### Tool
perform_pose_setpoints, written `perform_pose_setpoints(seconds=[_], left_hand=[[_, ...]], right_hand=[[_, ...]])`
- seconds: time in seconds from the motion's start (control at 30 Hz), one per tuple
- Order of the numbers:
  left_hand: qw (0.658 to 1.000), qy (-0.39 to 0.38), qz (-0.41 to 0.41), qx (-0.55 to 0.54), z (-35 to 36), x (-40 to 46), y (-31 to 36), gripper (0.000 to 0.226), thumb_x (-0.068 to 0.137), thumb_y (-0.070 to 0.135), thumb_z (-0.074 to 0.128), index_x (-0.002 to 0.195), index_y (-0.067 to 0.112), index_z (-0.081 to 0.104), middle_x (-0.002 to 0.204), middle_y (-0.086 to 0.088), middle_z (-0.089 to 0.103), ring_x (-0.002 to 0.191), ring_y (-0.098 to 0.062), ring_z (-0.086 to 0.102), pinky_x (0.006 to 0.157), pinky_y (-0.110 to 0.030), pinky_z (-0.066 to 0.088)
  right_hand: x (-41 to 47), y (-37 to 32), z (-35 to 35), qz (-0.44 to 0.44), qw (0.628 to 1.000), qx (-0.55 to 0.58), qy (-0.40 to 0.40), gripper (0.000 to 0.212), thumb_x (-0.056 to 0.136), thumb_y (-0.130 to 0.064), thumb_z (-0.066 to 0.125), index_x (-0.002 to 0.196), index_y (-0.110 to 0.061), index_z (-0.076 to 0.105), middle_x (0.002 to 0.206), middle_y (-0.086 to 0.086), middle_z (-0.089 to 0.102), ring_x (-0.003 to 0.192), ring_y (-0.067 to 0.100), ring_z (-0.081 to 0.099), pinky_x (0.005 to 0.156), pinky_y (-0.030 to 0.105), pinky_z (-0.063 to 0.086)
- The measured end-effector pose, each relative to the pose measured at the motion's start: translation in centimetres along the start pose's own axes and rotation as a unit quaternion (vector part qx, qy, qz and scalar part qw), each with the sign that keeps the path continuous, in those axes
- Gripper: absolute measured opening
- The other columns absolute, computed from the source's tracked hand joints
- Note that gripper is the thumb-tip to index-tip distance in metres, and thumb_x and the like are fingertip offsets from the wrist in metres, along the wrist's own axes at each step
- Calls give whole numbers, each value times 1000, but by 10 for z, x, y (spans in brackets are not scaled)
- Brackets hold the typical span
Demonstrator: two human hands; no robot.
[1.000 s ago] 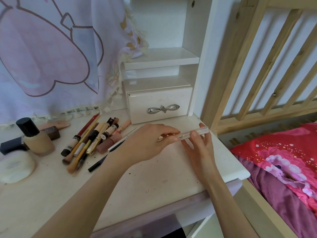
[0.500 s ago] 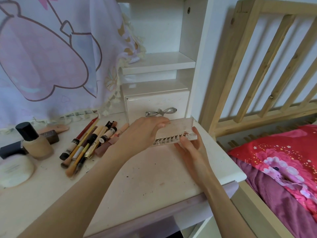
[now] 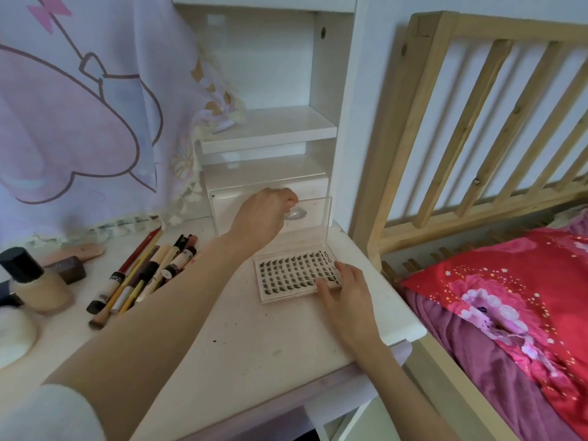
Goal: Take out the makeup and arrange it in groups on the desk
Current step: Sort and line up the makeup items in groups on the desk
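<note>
A clear false-eyelash case (image 3: 292, 276) lies open on the white desk (image 3: 254, 345), with rows of dark lash clusters showing in its tray. Its transparent lid (image 3: 316, 224) stands upright at the back. My left hand (image 3: 262, 218) pinches the top edge of that lid. My right hand (image 3: 346, 291) rests its fingers on the tray's front right corner and holds it down. To the left lies a group of brushes, pencils and tubes (image 3: 143, 275), then a foundation bottle (image 3: 38, 288) with a black cap.
A small white drawer (image 3: 222, 202) with a silver handle sits behind the case, under a shelf (image 3: 270, 128). A brown compact (image 3: 68, 268) and a white round puff (image 3: 12, 332) are at far left. A wooden bed frame (image 3: 413, 154) and red pillow (image 3: 509, 281) border the desk's right edge.
The case was shut and held edge-on between both hands. It now lies flat on the desk with its lid swung up, my left hand on the lid and my right on the tray.
</note>
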State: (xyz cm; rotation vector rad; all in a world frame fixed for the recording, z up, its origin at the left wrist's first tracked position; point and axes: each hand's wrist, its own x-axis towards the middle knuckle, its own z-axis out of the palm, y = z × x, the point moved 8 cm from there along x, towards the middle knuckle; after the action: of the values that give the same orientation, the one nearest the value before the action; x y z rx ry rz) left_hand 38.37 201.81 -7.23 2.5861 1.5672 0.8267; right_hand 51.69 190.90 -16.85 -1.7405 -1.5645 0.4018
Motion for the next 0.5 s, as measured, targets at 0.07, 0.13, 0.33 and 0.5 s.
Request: perform_pose_setpoints(seconds=[0.07, 0.13, 0.33, 0.5], left_hand=[[1000, 17, -5, 16, 2, 7, 0, 24, 96, 11, 43, 108, 11, 63, 103, -7, 67, 100, -25, 51, 81, -33, 38], [999, 32, -14, 37, 3, 9, -2, 24, 97, 16, 42, 107, 13, 64, 104, -3, 67, 102, -23, 47, 85, -33, 30], [994, 74, -29, 70, -1, 10, -6, 27, 92, 5, 48, 110, 14, 66, 112, -5, 63, 107, -27, 47, 86, -34, 29], [992, 65, 9, 111, 0, -1, -3, 32, 79, -7, 56, 107, 5, 66, 106, -13, 64, 98, -34, 53, 78, -41, 38]], right_hand=[[-1, -3, 3, -26, 998, -55, -5, 64, 87, -41, 60, 137, -6, 41, 140, 10, 42, 130, 24, 35, 110, 28, 22], [-1, -3, 10, -39, 993, -97, -58, 80, 85, -54, 55, 144, -8, 28, 149, 6, 29, 139, 20, 23, 117, 31, 14], [0, 2, 18, -58, 978, -167, -114, 102, 74, -81, 16, 150, -14, 8, 158, 1, 4, 145, 12, -3, 111, 21, -9], [-1, 13, 23, -88, 961, -231, -128, 121, 53, -80, -28, 149, -12, -1, 158, 2, -7, 144, 12, -10, 110, 24, -15]])
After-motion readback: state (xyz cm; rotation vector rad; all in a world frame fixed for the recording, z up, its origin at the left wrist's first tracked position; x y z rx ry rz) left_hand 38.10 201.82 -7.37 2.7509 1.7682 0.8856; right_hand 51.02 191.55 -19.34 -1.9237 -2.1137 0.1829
